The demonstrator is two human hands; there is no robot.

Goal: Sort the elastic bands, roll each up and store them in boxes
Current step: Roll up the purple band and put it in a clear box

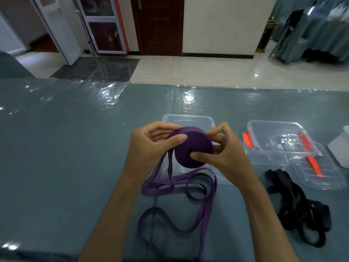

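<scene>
Two hands | purple roll point(190, 147) pinched between fingers point(198, 155) (both sides) | tail hanging

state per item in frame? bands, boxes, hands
purple roll: partly wound, gripped by both hands
purple loose tail: unrolled, looped on table
black band: unrolled heap
near box: open, behind roll
right box: open, on lid
left hand: gripping roll
right hand: gripping roll

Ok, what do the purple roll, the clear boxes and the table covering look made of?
Purple roll: matte woven elastic, no shine, flat tape loops trailing loose.
Clear boxes: transparent hard plastic, glossy, orange clips.
Table covering: teal cloth apparently under clear plastic film, judging by its wrinkled glare.
</scene>
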